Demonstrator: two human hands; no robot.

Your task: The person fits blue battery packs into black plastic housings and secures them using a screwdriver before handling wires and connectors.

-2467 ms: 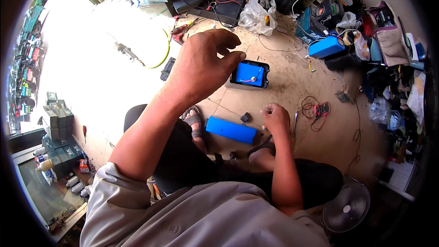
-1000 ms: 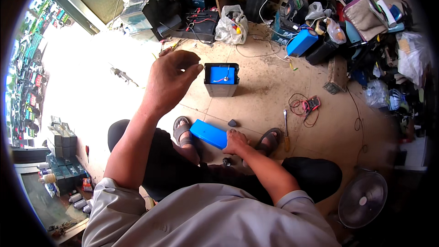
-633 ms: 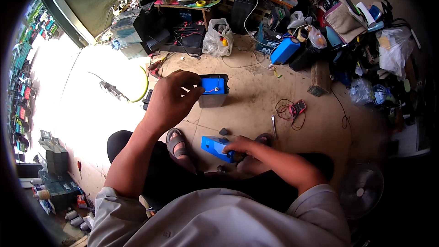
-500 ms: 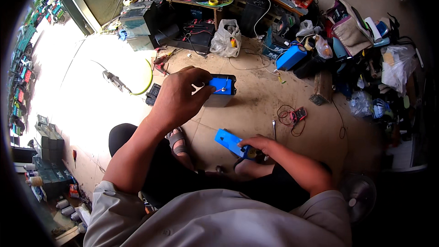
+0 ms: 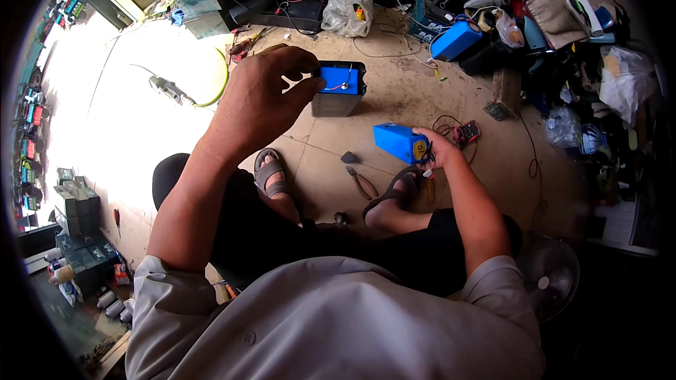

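A grey battery case (image 5: 338, 104) with a black rim stands on the floor ahead of me, and a blue pack (image 5: 336, 80) with thin wires and a small white connector fills its top. The thumb and fingers of my left hand (image 5: 271, 91) are closed on the case's left edge; the exact fingertip contact is partly hidden. To the right and nearer, my right hand (image 5: 438, 148) grips the end of a second blue battery pack (image 5: 400, 143), held tilted above the floor. Dark wires and a white plug hang from that end, beside a round yellowish label.
Pliers (image 5: 363, 183), a small black block (image 5: 348, 157) and an orange-handled screwdriver (image 5: 431, 187) lie near my feet. Beyond my right hand sits a red multimeter (image 5: 466, 132). Bags and another blue pack (image 5: 456, 39) crowd the far right; a fan (image 5: 549, 278) stands close on my right.
My right hand has raised and turned the loose blue pack, moving it forward and right, uncovering the pliers and black block. My left hand stays at the case. The view has tilted down.
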